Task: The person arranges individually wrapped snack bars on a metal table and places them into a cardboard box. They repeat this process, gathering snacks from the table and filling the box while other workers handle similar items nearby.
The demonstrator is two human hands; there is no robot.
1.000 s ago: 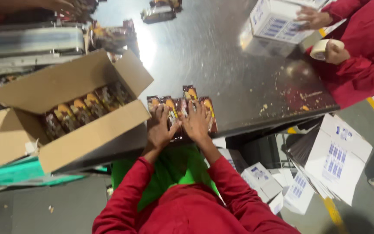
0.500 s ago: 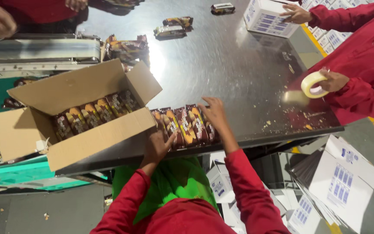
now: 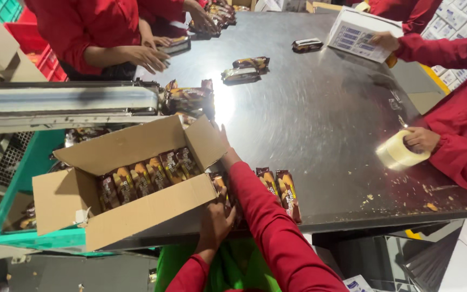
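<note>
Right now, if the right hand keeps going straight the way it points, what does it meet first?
The right hand points up the table past the box flap. First in line looks like the heap of snack packets by the conveyor, though depth is unclear.

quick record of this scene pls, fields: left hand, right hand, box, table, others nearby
left hand: left hand against a row of brown snack packets at the near table edge
right hand: right hand, arm stretched forward, by the flap of the cardboard box
box: open, one row of packets inside
table: metal table, more packets scattered farther back
others nearby: a red-sleeved person holds a tape roll; another touches a white carton
</note>
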